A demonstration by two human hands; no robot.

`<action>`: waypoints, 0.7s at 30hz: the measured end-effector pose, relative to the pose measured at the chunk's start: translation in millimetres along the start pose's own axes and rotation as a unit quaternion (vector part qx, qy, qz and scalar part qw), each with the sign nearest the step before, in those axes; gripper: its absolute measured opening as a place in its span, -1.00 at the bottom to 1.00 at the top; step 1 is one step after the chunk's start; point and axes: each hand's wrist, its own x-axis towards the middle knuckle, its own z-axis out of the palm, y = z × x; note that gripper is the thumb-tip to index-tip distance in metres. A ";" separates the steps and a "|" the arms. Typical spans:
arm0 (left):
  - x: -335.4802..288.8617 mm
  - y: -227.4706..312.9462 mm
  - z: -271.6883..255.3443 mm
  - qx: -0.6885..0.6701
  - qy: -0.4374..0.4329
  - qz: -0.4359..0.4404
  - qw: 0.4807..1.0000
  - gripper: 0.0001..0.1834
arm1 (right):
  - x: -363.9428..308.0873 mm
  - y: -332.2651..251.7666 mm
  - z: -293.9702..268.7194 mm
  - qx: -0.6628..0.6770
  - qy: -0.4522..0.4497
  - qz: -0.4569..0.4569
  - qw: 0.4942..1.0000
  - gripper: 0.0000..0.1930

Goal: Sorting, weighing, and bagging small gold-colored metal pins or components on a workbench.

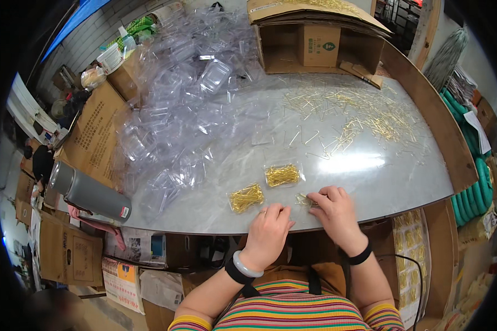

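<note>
My right hand [335,215] is at the table's near edge. Its thumb and fingers are pinched on a few small gold wire hooks [302,199], whose ends stick out to the left. Just left of it, my left hand [267,233] rests at the same edge with fingers bent together; whatever it may hold is hidden. Beyond my hands sit two clear plastic boxes full of gold hooks, a left box [246,198] and a right box [282,175]. Many loose gold hooks [378,124] lie scattered over the far right of the grey table [248,157].
A big heap of clear plastic shells [188,105] covers the table's left side. A grey bottle [91,192] lies tilted at the left edge. An open cardboard box [281,52] stands at the back, and a cardboard wall [442,118] borders the right edge.
</note>
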 end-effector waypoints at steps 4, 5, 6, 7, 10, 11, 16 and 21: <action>4.0 -2.9 11.0 0.003 -0.007 -0.013 1.000 -0.67 | -5.4 -7.4 14.2 0.014 0.055 0.026 0.998 -0.71; 5.3 -4.6 12.5 0.007 -0.002 -0.005 1.000 -0.68 | -5.5 -7.2 14.9 0.019 0.059 0.022 0.998 -0.71; 5.6 -5.6 12.8 0.011 0.003 0.005 1.000 -0.68 | -6.1 -6.5 13.7 0.036 0.054 0.027 0.998 -0.70; 5.4 -6.1 12.1 0.006 0.001 0.005 1.000 -0.66 | -5.7 -5.0 11.5 0.054 0.053 0.026 0.997 -0.69; 5.1 -4.5 7.7 -0.007 0.001 0.012 1.000 -0.60 | -6.3 -7.3 5.1 0.081 0.066 0.045 0.994 -0.66; 4.1 -2.2 6.0 -0.009 0.005 0.018 1.000 -0.56 | -8.1 -9.3 2.3 0.086 0.071 0.055 0.992 -0.65; 8.0 7.4 6.2 -0.009 -0.020 -0.008 1.000 -0.39 | -13.8 -18.4 -5.6 0.027 0.018 0.046 0.998 -0.64; 15.0 0.6 6.8 -0.025 -0.074 -0.028 0.997 -0.41 | -3.9 -14.0 2.9 0.042 -0.004 0.013 0.999 -0.63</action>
